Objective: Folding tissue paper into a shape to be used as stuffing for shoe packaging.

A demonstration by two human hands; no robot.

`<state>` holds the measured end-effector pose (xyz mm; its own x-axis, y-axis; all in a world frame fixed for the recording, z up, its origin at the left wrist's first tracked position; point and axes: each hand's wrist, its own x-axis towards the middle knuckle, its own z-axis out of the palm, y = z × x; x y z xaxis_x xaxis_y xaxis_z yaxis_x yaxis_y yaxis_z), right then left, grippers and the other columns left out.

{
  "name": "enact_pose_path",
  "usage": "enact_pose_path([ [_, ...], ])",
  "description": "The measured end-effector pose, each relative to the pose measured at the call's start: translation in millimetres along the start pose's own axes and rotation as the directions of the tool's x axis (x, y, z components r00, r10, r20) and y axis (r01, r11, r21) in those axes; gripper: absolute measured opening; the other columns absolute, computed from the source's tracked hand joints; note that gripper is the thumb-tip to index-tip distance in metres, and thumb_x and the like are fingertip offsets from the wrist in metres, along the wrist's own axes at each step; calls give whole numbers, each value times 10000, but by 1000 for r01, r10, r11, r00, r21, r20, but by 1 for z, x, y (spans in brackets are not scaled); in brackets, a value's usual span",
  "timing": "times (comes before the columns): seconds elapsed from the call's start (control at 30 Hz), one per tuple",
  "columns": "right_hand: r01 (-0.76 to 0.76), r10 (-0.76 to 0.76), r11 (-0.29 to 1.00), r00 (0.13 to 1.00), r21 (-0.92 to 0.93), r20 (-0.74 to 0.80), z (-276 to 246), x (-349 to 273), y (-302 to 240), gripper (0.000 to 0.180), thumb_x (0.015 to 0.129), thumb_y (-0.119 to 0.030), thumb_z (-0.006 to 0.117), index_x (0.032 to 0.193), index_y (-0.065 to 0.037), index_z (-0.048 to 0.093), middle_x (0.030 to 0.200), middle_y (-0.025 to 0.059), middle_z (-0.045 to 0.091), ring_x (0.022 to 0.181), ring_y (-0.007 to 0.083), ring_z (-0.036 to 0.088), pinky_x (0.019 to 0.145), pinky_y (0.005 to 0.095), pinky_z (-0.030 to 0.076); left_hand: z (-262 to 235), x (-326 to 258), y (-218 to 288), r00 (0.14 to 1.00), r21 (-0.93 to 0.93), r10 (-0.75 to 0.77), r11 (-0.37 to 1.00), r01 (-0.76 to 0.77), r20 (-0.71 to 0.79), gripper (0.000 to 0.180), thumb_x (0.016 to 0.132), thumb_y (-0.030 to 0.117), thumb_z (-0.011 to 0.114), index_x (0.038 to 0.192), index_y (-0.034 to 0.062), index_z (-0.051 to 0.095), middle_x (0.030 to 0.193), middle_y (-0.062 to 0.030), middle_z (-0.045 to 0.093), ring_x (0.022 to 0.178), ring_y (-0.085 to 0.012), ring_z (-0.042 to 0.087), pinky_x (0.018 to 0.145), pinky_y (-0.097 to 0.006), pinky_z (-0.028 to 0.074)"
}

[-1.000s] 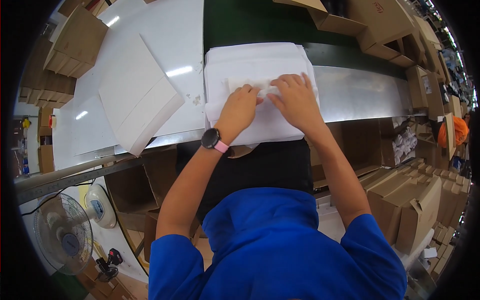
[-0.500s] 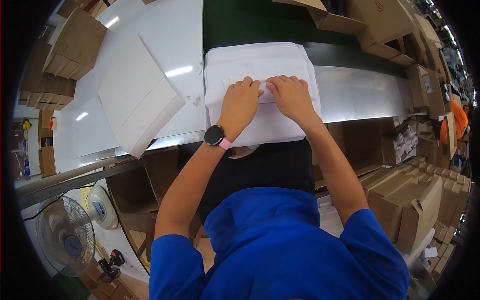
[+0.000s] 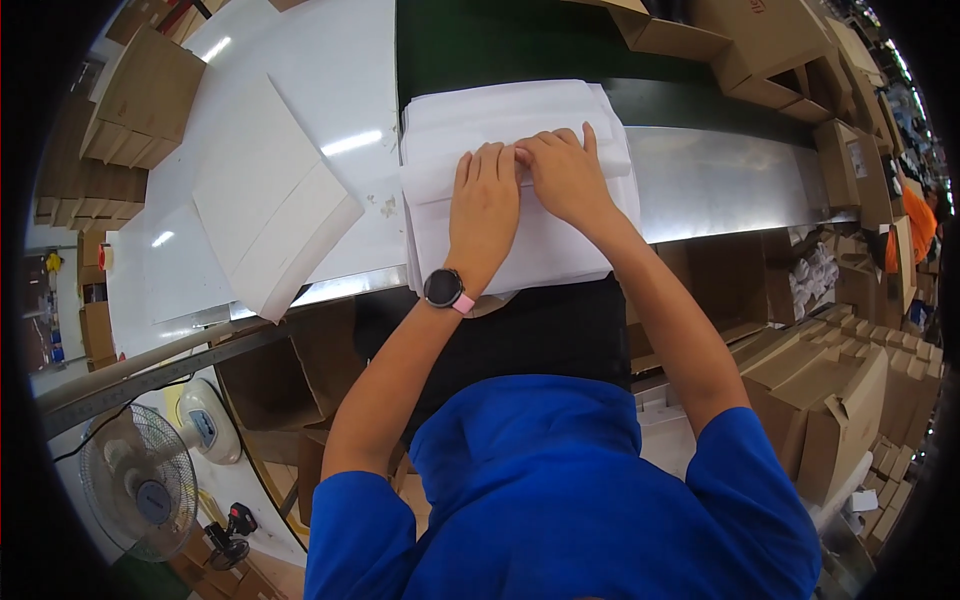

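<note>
A stack of large white paper sheets (image 3: 560,250) lies in front of me, with the top sheet folded over into a soft band across its middle. My left hand (image 3: 486,205), below a dark round watch (image 3: 442,288) on a pink strap, lies flat on that band, fingers stretched out side by side. Close against its fingertips, my right hand (image 3: 567,178) has its thumb and forefinger pinched at the folded paper (image 3: 600,160), its little finger lifted. What exactly sits between those fingertips is partly hidden.
Left on the white table (image 3: 330,110) lies a flat white packet or paper pile (image 3: 280,200). Brown cartons (image 3: 150,95) stand at the far left and more boxes (image 3: 830,400) on the right. A metal strip (image 3: 730,185) borders a green surface (image 3: 500,45). A fan (image 3: 140,480) stands lower left.
My left hand has flattened out and its wrist has shifted slightly right. My right hand has moved up and left a little, its little finger now raised. The folded band reaches wider across the stack.
</note>
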<state>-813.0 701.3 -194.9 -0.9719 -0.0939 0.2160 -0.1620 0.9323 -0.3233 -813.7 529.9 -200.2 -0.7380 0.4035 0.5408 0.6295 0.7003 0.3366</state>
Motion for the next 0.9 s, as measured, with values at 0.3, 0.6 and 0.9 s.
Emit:
enact_pose_path([
  [0.3, 135, -135, 991, 963, -16, -235, 6, -5, -25, 476, 1011, -115, 759, 1478, -77, 680, 1402, 107, 713, 1408, 316, 613, 1373, 677, 217, 3, 39, -52, 923, -136, -57, 984, 117, 382, 320, 1054, 75, 663, 1360, -2, 716, 1333, -216, 733, 1221, -405, 698, 1153, -480, 513],
  [0.6, 91, -111, 988, 979, -121, -170, 16, 15, 2, 611, 883, -128, 843, 1465, -44, 675, 1390, 112, 711, 1376, 306, 642, 1375, 672, 251, -15, 13, 6, 998, -64, -2, 998, -2, -67, 481, 1034, 15, 644, 1512, 63, 672, 1439, -188, 696, 1428, -424, 622, 1233, -491, 494],
  [0.9, 29, -51, 979, 993, 201, 104, -15, -3, -28, 633, 886, -279, 895, 1430, -8, 716, 1255, 171, 784, 1168, 369, 752, 1198, 564, 486, -31, -55, 15, 667, -793, -601, 87, 603, 441, 462, 1188, 172, 638, 1609, 4, 547, 1550, -174, 666, 1458, -251, 616, 1235, -414, 478],
])
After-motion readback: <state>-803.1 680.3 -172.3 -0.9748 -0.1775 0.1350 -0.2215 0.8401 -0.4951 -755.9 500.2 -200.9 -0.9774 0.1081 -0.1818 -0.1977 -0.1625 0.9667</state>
